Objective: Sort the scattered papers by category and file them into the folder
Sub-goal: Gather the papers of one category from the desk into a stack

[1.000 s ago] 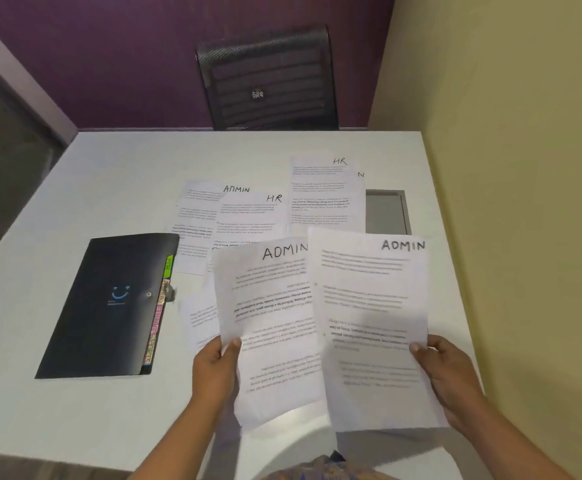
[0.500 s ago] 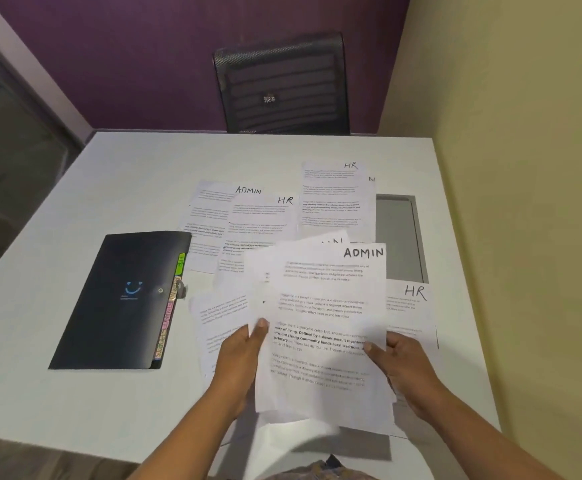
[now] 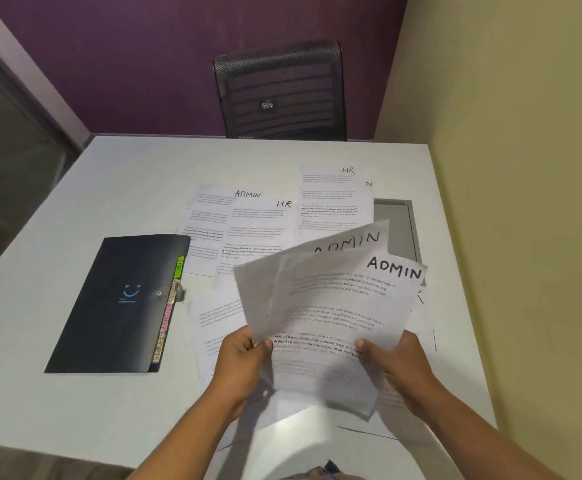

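Whereas a second ago each hand held one sheet apart, the left hand [image 3: 244,355] and right hand [image 3: 398,358] now pinch both ADMIN sheets [image 3: 334,306] overlapped, right of the closed tabbed black folder [image 3: 120,303]: ADMIN category gathering, filing outstanding.

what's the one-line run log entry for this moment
left hand: grips ADMIN sheets | right hand: grips ADMIN sheets | black folder: closed, on table | HR sheets: loose on table
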`<state>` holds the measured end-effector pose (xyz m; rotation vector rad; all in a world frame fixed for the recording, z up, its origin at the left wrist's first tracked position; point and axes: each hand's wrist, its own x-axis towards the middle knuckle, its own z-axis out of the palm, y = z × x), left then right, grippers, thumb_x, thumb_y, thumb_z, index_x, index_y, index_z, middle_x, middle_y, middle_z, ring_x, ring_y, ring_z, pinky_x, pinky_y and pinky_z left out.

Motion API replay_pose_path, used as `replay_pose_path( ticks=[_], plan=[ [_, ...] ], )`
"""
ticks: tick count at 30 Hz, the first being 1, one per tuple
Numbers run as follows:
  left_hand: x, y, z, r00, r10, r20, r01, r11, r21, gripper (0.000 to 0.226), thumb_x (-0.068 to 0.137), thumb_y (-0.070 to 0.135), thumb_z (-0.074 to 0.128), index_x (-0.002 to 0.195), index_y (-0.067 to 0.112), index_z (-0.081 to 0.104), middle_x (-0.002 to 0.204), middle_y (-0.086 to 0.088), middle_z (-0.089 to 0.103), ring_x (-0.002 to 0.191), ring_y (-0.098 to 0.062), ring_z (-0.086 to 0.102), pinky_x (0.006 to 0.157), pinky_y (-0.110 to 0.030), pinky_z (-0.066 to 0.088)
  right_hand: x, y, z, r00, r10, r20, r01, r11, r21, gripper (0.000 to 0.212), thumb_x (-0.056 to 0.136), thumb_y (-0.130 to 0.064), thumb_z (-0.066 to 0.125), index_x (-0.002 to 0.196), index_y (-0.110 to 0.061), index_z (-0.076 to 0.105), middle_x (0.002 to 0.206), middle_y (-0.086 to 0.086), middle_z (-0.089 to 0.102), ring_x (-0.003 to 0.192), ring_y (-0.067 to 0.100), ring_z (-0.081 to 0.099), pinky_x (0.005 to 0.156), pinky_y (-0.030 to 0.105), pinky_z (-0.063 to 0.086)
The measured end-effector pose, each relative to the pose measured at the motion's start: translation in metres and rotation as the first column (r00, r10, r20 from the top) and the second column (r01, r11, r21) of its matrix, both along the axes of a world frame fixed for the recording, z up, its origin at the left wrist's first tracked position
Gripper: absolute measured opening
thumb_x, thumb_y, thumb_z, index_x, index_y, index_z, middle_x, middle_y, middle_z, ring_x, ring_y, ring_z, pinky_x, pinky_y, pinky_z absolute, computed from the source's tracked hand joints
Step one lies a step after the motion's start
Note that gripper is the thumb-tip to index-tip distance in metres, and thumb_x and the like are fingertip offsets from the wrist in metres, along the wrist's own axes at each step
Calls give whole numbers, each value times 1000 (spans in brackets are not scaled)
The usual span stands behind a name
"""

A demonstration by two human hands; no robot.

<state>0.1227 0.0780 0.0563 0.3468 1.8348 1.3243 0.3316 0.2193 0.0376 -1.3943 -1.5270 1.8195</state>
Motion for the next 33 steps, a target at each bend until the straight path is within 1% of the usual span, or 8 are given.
replay_pose_path(
  ticks=[6, 9, 14, 18, 20, 23, 25, 33],
  plan=[
    [-11, 5, 9, 933, -69, -352, 139, 975, 176, 32, 80, -11, 72, 100, 14, 75, 105, 6, 76, 104, -3, 67, 91, -22, 50, -19, -3, 25, 999, 14, -51, -8, 993, 118, 27, 77, -11, 83, 92, -28, 68, 79, -24, 75, 83, -5, 70, 69, 7, 52],
    [-20, 5, 9, 866, -123, -484, 263, 936, 233, 42, 73, -9, 77, 108, 15, 73, 115, 1, 72, 115, -9, 63, 99, -20, 46, -28, -9, 33, 999, 26, -24, -23, 991, 130, 31, 78, -11, 82, 89, -31, 61, 79, -20, 72, 70, -15, 66, 61, 8, 52],
    [-27, 6, 12, 922, -123, -367, 213, 953, 216, 35, 82, -6, 72, 87, 29, 75, 90, 16, 75, 88, 5, 67, 75, -10, 49, -36, -19, 30, 1000, 8, 8, -9, 991, 134, 29, 82, -10, 78, 95, -30, 62, 92, -12, 71, 74, -18, 64, 57, 1, 47],
    [-46, 6, 15, 955, -158, -252, 203, 965, 164, 42, 86, 8, 73, 50, 29, 65, 50, 15, 63, 48, 3, 58, 54, -10, 42, -44, -21, 37, 999, -8, 46, -4, 964, 264, 24, 81, -4, 78, 96, -22, 69, 84, -33, 71, 82, -20, 63, 69, -2, 44],
    [-58, 10, 21, 977, -146, -154, 177, 961, 212, 13, 85, 12, 74, 78, 23, 76, 76, 8, 77, 75, -9, 74, 67, -21, 55, -52, -25, 47, 999, -28, 33, 18, 963, 267, 16, 81, -19, 81, 77, -25, 67, 63, -31, 67, 63, -15, 61, 60, 1, 43],
    [-84, 13, 32, 990, -128, -56, 138, 955, 263, 16, 86, 11, 72, 102, 13, 75, 95, 0, 79, 90, -18, 75, 75, -30, 60, -64, -29, 47, 995, -88, 48, 71, 958, 276, 37, 77, -49, 79, 64, -17, 66, 54, -14, 64, 47, 2, 56, 51, 12, 42],
    [-101, 16, 39, 988, -152, -26, 154, 950, 272, 17, 87, 7, 71, 103, 13, 73, 94, 3, 79, 87, -13, 75, 69, -23, 58, -73, -32, 47, 994, -102, 41, 90, 969, 231, 5, 88, -23, 72, 87, -20, 76, 81, -13, 78, 74, 8, 74, 64, 19, 55],
    [-199, 34, 8, 980, -183, -83, 186, 982, 34, 33, 82, 27, 78, 109, 14, 65, 96, -1, 75, 85, -19, 73, 63, -24, 53, -116, -49, 31, 952, -283, 114, 277, 959, 68, 12, 93, -14, 67, 101, -15, 76, 89, 2, 80, 86, 25, 77, 80, 40, 59]
  ],
)
